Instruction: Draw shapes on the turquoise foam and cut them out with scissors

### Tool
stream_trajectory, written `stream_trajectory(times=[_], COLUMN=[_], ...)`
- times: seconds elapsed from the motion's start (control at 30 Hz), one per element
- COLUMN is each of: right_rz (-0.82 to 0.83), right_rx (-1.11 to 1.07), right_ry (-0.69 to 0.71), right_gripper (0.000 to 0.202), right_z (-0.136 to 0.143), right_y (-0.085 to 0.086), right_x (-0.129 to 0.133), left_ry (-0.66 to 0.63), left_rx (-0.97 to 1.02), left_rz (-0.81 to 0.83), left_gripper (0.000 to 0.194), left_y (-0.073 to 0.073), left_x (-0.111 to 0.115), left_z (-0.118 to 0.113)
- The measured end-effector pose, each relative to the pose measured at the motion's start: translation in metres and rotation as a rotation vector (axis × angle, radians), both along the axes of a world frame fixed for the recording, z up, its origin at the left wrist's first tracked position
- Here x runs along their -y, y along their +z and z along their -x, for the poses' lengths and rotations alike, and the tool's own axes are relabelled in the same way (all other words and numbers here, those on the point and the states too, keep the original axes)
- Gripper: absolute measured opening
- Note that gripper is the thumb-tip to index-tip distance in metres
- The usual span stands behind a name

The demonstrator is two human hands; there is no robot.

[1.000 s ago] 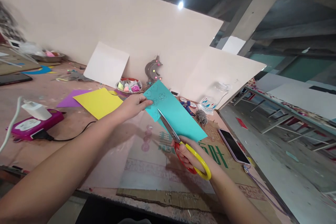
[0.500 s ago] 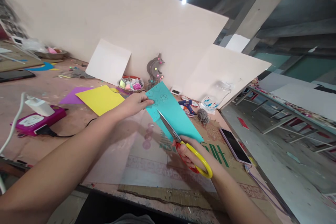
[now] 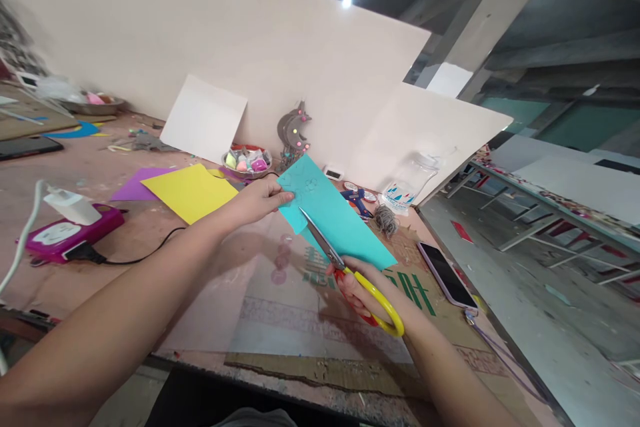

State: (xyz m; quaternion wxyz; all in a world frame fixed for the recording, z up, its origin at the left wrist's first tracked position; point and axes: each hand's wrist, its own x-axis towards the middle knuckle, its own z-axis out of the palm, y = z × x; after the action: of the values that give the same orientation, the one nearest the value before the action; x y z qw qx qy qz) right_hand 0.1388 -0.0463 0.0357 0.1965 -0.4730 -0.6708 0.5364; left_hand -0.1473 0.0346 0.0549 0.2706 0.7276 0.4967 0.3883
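Note:
A turquoise sheet of paper (image 3: 345,223) with small flower outlines drawn near its far corner is held up over the table. My left hand (image 3: 265,199) pinches its left edge between thumb and fingers. In my right hand (image 3: 357,290) is a pair of scissors (image 3: 323,239) with one yellow and one red handle, fingers wrapped through the loops. The blades point away and to the left, lying along the sheet near the drawn outlines, and look nearly closed. A cut edge shows on the sheet's near left side by the blades.
Yellow paper (image 3: 190,192) and purple paper (image 3: 137,185) lie left. A magenta power strip (image 3: 75,233) with cords sits nearer. Behind are a basket of clay packs (image 3: 247,161), a glue gun (image 3: 356,200), yarn (image 3: 386,219) and a plastic jar (image 3: 410,183). A phone (image 3: 447,275) lies right, by the table edge.
The turquoise sheet has tilted slightly, its near right corner shifting right and up, and its lower left strip shows less. Both hands keep their grip; the whole view has shifted slightly.

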Motion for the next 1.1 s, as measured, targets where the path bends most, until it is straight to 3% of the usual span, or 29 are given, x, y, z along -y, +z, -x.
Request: stream_trajectory(times=[0.27, 0.47, 0.77, 1.1], right_rz=[0.097, 0.045, -0.018, 0.114], right_rx=[-0.039, -0.035, -0.349, -0.596], right_ry=[0.039, 0.034, 0.018, 0.084], right_gripper=[0.063, 0.061, 0.062, 0.072], right_z=[-0.004, -0.003, 0.003, 0.018], right_y=[-0.009, -0.012, -0.035, -0.032], right_x=[-0.007, -0.006, -0.010, -0.006], left_ry=[-0.021, -0.062, -0.150, -0.182], left_rx=[0.025, 0.272, 0.641, 0.744], left_rz=[0.006, 0.070, 0.191, 0.262], left_gripper=[0.040, 0.033, 0.047, 0.044], left_y=[0.001, -0.006, -0.011, -0.023], left_x=[0.002, -0.003, 0.000, 0.015], left_z=[-0.001, -0.002, -0.030, -0.054])
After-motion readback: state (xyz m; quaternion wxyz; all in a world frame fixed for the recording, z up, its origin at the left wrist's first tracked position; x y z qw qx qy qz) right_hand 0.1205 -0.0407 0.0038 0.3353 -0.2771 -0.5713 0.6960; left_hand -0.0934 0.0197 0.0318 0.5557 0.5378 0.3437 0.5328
